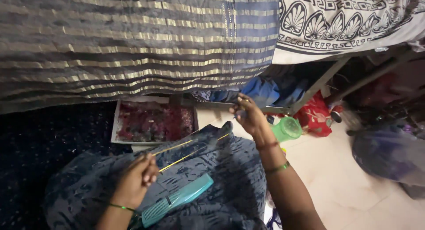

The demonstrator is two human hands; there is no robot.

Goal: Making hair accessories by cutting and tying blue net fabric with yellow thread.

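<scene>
My left hand (pixel 135 179) is pinched shut on the near ends of two thin golden threads (pixel 190 149). The threads stretch tight up and to the right to my right hand (pixel 250 115), which pinches their far ends near the hanging edge of a dark striped cloth with gold bands (pixel 133 44). Both hands hover over a dark blue patterned fabric (pixel 230 177) spread across my lap. A teal comb (pixel 177 200) lies on that fabric just right of my left wrist. Each wrist wears a green bangle.
A shallow tray of reddish-purple bits (pixel 152 122) sits on the floor beyond my lap. A bed with a black-and-white printed sheet (pixel 345 21) stands at the upper right, its metal frame over bundled cloth, a green plastic container (pixel 287 129) and a red bag (pixel 316 115). A dark bag (pixel 389 152) lies right.
</scene>
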